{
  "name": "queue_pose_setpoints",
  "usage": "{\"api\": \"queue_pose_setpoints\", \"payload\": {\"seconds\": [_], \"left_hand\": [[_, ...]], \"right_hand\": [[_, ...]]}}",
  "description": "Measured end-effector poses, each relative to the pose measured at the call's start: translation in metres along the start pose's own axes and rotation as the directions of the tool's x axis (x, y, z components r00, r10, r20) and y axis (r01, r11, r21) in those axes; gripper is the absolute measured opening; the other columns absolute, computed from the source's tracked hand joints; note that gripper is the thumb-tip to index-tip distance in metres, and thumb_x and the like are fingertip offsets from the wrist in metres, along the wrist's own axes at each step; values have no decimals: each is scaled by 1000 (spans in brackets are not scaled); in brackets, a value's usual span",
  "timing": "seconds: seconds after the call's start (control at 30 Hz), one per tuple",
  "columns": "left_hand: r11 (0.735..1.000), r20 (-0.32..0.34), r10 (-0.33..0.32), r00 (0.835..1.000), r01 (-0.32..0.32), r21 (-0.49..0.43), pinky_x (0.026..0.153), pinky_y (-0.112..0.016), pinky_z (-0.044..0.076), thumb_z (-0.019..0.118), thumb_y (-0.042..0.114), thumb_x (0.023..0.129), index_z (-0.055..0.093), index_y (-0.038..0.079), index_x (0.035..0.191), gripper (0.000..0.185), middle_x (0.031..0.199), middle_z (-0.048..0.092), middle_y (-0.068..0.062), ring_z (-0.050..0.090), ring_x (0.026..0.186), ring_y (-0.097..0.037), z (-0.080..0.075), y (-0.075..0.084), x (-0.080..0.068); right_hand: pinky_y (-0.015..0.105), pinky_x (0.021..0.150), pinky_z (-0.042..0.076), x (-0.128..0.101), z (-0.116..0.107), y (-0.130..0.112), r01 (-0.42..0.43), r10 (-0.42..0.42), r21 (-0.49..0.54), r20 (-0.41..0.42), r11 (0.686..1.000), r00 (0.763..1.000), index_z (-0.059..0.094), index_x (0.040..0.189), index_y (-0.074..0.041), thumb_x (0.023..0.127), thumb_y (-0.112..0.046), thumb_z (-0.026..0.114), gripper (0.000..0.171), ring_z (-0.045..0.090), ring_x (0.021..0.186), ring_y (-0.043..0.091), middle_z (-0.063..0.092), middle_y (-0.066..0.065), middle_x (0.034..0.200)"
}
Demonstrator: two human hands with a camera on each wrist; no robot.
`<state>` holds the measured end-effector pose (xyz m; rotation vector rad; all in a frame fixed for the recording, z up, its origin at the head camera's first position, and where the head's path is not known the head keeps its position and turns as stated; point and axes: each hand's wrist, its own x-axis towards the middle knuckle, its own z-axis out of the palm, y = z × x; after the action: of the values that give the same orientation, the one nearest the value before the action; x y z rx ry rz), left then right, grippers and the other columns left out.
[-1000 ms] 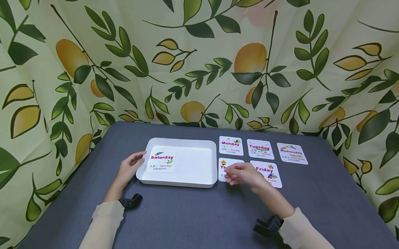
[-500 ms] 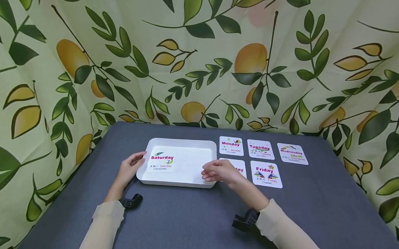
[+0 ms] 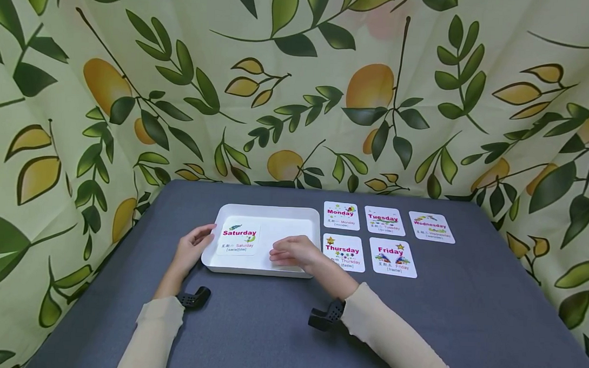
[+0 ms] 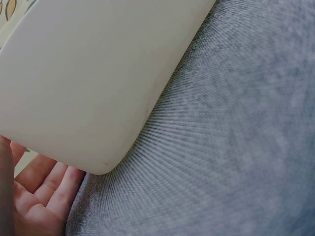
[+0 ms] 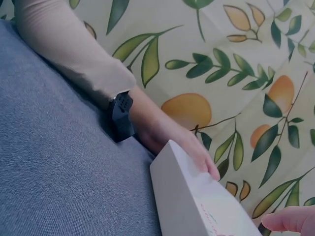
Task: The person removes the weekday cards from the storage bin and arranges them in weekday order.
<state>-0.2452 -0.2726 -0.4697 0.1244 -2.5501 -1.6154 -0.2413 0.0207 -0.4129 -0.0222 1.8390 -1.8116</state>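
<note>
Beside the tray [image 3: 269, 213], five weekday cards [image 3: 389, 239] lie face up.

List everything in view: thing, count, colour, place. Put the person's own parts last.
Tray: one, white, left of middle on the table.
Saturday card: one, white, in the tray's left end.
Weekday cards: five, white, right of the tray; Monday, Tuesday, Wednesday behind, Thursday, Friday in front.
Table: one, grey cloth.
Curtain: one, leaf and fruit print, behind.
Wrist cameras: two, black.
Hands: left hand at the tray's left rim; right hand over its right part.
</note>
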Motion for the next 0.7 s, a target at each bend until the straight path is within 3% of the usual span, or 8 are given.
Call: {"api": "queue_pose_setpoints", "payload": {"seconds": [0.17, 0.43, 0.7], "left_hand": [[1000, -5, 0, 1000, 0, -1, 86, -1, 35, 56, 27, 97, 57, 8, 132, 40, 139, 57, -14, 45, 99, 20, 0, -2, 0], [1000, 2, -11, 1000, 11, 8, 86, -1, 35, 55, 27, 98, 56, 10, 134, 40, 140, 56, -13, 45, 101, 17, -1, -1, -1], [1000, 9, -16, 1000, 16, 12, 86, -1, 34, 55, 28, 98, 56, 10, 134, 40, 141, 55, -12, 45, 102, 16, -1, 0, -1]], "right_hand": [[32, 80, 58, 9, 11, 0, -35, 36, 24, -40, 999, 999, 59, 120, 9, 94, -8, 57, 31, 70, 78, 12, 68, 26, 115], [23, 69, 58, 22, 23, 3, -87, 93, 75, -80, 993, 992, 60, 119, 7, 93, -8, 59, 31, 68, 72, 9, 71, 21, 111], [27, 73, 59, 28, 32, 4, -119, 132, 116, -118, 986, 984, 55, 124, 7, 92, -8, 60, 36, 67, 75, 12, 69, 20, 112]]}}
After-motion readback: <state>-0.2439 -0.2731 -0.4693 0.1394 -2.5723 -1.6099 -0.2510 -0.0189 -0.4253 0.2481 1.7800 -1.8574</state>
